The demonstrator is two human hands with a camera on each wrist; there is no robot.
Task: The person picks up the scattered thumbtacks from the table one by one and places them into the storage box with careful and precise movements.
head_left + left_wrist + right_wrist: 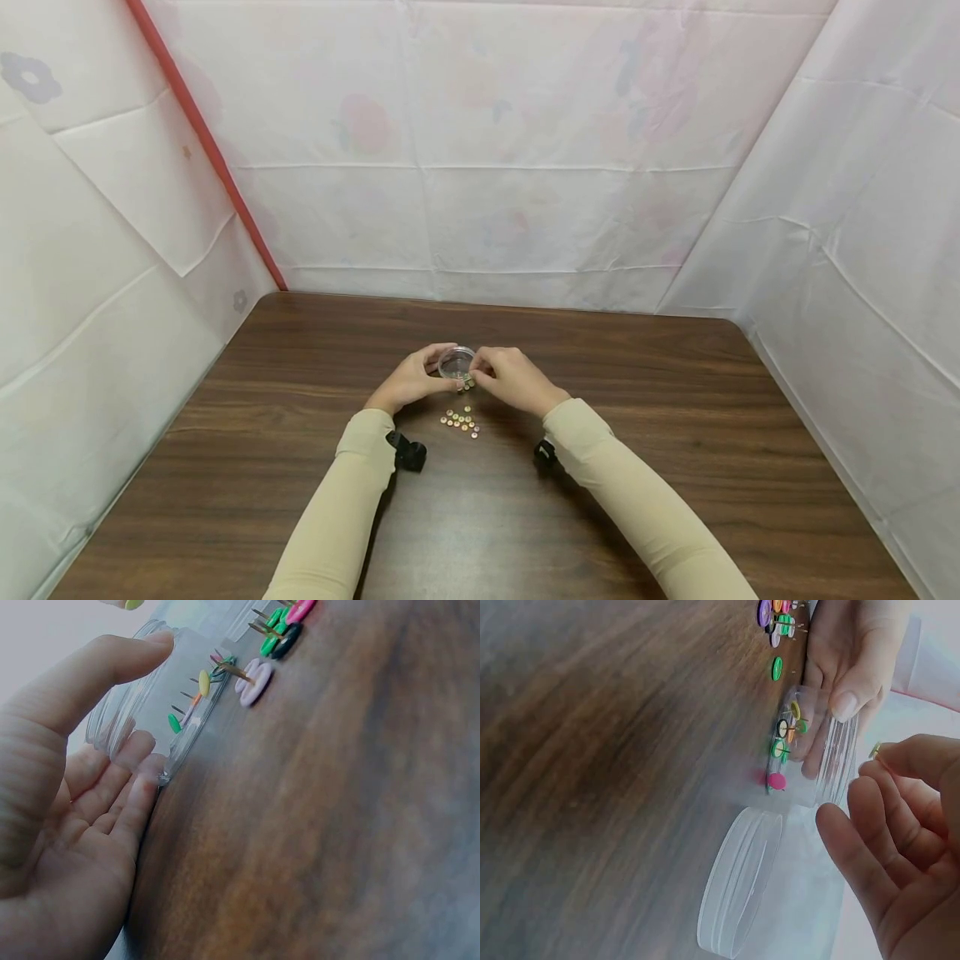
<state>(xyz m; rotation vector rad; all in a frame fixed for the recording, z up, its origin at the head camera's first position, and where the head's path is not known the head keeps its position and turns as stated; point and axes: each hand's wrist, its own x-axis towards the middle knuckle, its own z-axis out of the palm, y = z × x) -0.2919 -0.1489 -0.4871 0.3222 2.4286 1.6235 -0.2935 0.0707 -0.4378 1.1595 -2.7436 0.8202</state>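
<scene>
My left hand (411, 381) holds a clear plastic jar (154, 697) from the side, thumb at its rim and fingers around the far side. The jar stands upright and uncovered on the table. Inside lie several coloured thumbtacks (780, 748), green, yellow, orange and pink among them. Just over the jar's mouth, my right hand (519, 383) pinches one yellowish thumbtack (875, 750) between thumb and index finger; its other fingers are spread. Several more thumbtacks (459, 419) lie loose on the table, nearer to me than the jar.
A clear round lid (739, 889) lies on the table beside the jar. The brown wood-grain table (637, 367) is bordered by white patterned sheets (480, 217) at the back and sides. Black wrist cameras (408, 454) sit at both cuffs.
</scene>
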